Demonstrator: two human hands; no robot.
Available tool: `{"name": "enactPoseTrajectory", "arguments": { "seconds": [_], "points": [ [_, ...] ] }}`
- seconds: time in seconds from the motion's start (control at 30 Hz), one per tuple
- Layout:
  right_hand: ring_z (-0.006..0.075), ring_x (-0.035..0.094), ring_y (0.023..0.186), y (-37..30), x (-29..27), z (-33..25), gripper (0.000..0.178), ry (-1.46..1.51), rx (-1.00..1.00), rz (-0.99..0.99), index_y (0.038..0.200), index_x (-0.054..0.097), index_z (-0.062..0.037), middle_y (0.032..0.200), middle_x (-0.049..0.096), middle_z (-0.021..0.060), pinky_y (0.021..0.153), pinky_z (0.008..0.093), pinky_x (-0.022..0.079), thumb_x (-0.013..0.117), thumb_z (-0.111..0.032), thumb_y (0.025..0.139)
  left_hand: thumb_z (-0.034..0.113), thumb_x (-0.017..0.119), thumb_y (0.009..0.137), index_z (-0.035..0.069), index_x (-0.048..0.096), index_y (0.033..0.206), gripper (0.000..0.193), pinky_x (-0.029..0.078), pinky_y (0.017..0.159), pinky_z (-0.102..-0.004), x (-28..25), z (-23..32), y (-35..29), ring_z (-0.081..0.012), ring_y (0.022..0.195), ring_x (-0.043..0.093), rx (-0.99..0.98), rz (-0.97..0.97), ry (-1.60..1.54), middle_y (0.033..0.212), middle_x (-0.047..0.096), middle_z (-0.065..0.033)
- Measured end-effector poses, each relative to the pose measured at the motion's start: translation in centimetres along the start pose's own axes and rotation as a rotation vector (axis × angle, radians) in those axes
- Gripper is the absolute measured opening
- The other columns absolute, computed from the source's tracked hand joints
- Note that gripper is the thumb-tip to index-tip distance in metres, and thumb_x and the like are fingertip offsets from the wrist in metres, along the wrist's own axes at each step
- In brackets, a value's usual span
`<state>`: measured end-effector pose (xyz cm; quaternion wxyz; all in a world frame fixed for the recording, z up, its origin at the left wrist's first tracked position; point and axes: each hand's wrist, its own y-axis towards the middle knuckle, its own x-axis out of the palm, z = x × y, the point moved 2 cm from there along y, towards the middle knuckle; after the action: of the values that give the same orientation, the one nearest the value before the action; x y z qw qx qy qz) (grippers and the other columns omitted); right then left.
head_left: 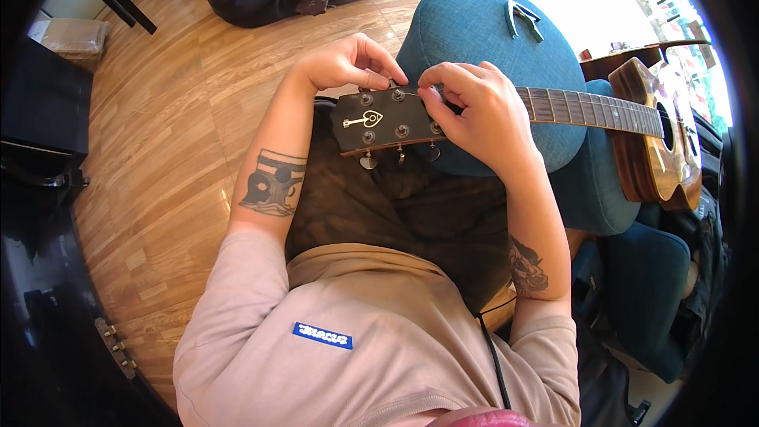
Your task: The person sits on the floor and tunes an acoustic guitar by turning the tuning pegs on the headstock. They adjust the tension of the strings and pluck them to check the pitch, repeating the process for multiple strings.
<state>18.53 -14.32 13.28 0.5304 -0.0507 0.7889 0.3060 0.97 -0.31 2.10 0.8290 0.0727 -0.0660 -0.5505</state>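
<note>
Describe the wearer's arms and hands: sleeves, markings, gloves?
Left hand and right hand: bare, no gloves. Short pinkish-beige sleeves. Dark forearm tattoos: left tattoo larger and blocky, right tattoo smaller, near the elbow.

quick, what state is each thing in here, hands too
Left hand: fingers bent at the headstock, grip unclear
Right hand: fingers curled over headstock's neck end
Guitar: front facing up
Near-side tuning pegs: turned at differing angles
Capo: lying on blue stool, arms apart
</note>
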Motion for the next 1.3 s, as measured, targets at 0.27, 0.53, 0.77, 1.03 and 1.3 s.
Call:
{"name": "enactPoseTrajectory", "arguments": {
  "seconds": [0.27,0.53,0.77,1.03,1.3],
  "points": [
    [0.0276,0.059,0.06,-0.4,-0.4,-1.0,0.007,-0.001,-0.009,-0.045,0.083,0.062,-0.0104,0.066,0.062,0.0061,0.065,0.0362,0.045,0.068,-0.014,0.084,0.015,0.075,0.085,-0.003,0.072,0.083,0.018,0.047,0.068,-0.0235,-0.3,-1.0,1.4,-0.0093,0.075,0.059,-0.158,-0.147,0.172,0.08,0.068,-0.0022],
    [0.0264,0.062,0.062,-0.8,0.0,-0.2,0.007,-0.008,-0.045,0.01,0.085,0.061,-0.0109,0.067,0.063,0.0058,0.065,0.0371,0.045,0.066,-0.015,0.084,0.018,0.069,0.091,0.007,0.056,0.098,0.018,0.04,0.059,-0.0221,1.7,0.0,1.3,-0.0038,0.068,0.052,-0.147,-0.116,-0.084,0.077,0.06,0.0028],
    [0.0244,0.063,0.066,-0.8,-0.2,0.3,0.009,-0.019,-0.086,0.041,0.085,0.06,-0.0104,0.069,0.063,0.0032,0.069,0.0368,0.047,0.065,-0.018,0.086,0.017,0.073,0.086,-0.001,0.071,0.104,0.025,0.046,0.067,-0.0203,0.3,0.5,0.2,-0.0043,0.075,0.058,-0.121,-0.092,-0.003,0.085,0.067,0.0012],
    [0.0258,0.063,0.065,-0.5,-0.2,0.2,0.011,-0.013,-0.079,0.008,0.084,0.06,-0.0088,0.069,0.063,0.0039,0.069,0.0378,0.048,0.065,-0.018,0.086,0.021,0.075,0.087,-0.001,0.072,0.1,0.026,0.045,0.065,-0.0205,0.3,-0.2,0.3,-0.0044,0.07,0.057,-0.13,-0.073,-0.016,0.078,0.067,0.001],
    [0.027,0.063,0.062,-0.6,-0.1,0.3,0.014,-0.06,-0.08,0.023,0.081,0.06,-0.0088,0.066,0.062,0.0049,0.067,0.0376,0.048,0.067,-0.02,0.086,0.02,0.072,0.09,0.001,0.063,0.066,0.032,0.041,0.06,-0.0235,0.6,0.5,0.9,-0.0063,0.064,0.052,-0.177,-0.011,0.153,0.062,0.055,0.0028]
  ]
}}
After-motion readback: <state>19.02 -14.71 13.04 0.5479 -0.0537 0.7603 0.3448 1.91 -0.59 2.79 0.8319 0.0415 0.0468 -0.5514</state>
